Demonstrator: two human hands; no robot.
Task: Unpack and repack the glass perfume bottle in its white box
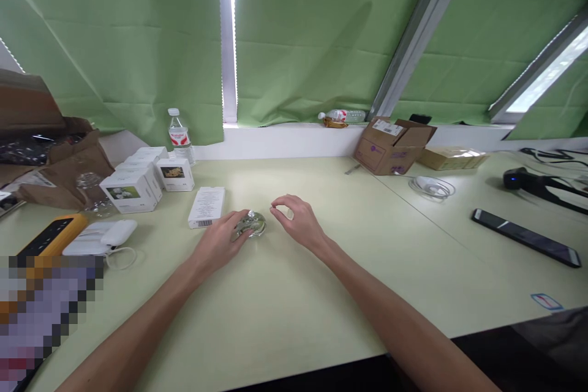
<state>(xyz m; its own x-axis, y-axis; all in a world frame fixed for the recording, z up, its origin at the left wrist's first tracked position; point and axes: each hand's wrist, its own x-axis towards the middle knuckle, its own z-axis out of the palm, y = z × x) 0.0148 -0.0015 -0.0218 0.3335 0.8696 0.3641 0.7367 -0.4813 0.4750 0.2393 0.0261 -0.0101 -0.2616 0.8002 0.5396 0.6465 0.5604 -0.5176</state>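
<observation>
- One pale table [285,318] lies under all of it; let your forearms settle low over its near side for a steadier base.
- Left hand [220,237]: partly closed, thumb and fingers curled around the left side of a shiny round thing. Hold lightly but squarely; a hard squeeze would likely make a smooth surface skid.
- Right hand [301,222]: poised to the right, apart from the round thing, thumb and index nearly meeting in a pinch. Keep the wrist loose, so only the tips do fine work.
- Flat white box [207,205]: just beyond your left hand. Mind your knuckles; a nudge could shift it.
- Shiny round thing [258,225]: low at the tabletop, between your hands, its right side exposed. Steady it from the left, keeping that side within the right hand's reach.
- Right fingertips [273,204]: too small here to tell whether anything is pinched.
</observation>
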